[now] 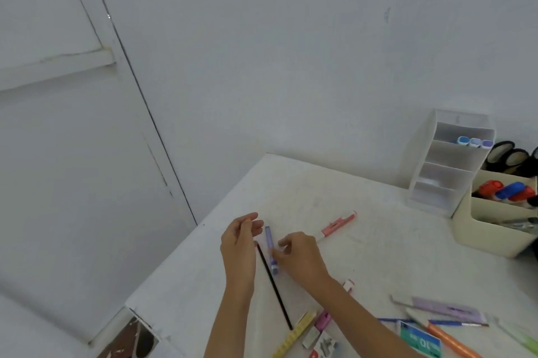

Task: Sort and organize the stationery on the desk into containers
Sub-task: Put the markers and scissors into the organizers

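My right hand (300,255) pinches a purple highlighter (270,244) that lies on the white desk (378,241), near its left edge. My left hand (240,241) hovers just left of it, fingers curled, with something small and orange at its fingertips. A thin black pencil (273,285) lies under both hands. A pink highlighter (337,225) lies to the right. A white tiered organizer (448,165) at the back right holds blue and purple highlighters (474,142) on its top shelf.
A cream caddy (495,220) beside the organizer holds red and blue items and black scissors handles (509,156). Loose stationery lies at the front right: a yellow ruler (294,337), an orange pen (454,340), a lilac strip (448,309), a teal card (419,340). The wall is close behind.
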Motion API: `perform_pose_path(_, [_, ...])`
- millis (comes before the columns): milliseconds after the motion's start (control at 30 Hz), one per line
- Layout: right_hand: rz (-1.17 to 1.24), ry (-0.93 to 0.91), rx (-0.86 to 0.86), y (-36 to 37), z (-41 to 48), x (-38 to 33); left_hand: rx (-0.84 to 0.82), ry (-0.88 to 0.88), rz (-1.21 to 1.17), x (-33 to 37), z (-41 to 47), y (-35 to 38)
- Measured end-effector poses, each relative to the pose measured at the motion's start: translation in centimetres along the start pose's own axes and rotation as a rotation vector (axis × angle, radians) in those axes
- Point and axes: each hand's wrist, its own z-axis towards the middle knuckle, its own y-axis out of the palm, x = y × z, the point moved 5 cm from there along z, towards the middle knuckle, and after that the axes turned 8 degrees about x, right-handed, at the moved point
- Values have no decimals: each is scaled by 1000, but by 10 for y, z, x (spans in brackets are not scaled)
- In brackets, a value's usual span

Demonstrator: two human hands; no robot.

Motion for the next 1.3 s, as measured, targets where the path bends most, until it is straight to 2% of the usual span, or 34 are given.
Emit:
perform_pose_path(167, [-41, -16, 80, 11, -8, -5, 49, -21, -14, -5, 4, -23])
perform_pose_path(333, [97, 30, 213, -10, -7, -1, 30, -11, -20, -5, 5, -16])
perform_pose_path(433, [282, 77, 324, -39, -4, 9, -17, -2, -2, -6, 4, -1])
perform_pose_path(567, [478, 157, 428, -81, 5, 30, -187, 29, 125, -15, -1, 38])
perform_pose_path(667, [525, 181, 517, -110, 7, 51, -306, 90, 216, -22, -10, 71])
perform_pose_path(800, [573, 214, 646, -141, 0, 77, -423, 261, 330, -29, -18, 113])
perform_pose_path(1000, [643, 187, 833, -185, -18, 97, -575, 457, 590, -42, -27, 173])
perform_pose_path(1200, [724, 167, 921, -228, -29, 103, -567, 544, 653, -38, -36, 200])
perform_pose_path(1300, [817, 155, 975, -253, -31, 102, -596, 539, 582, -26, -44, 210])
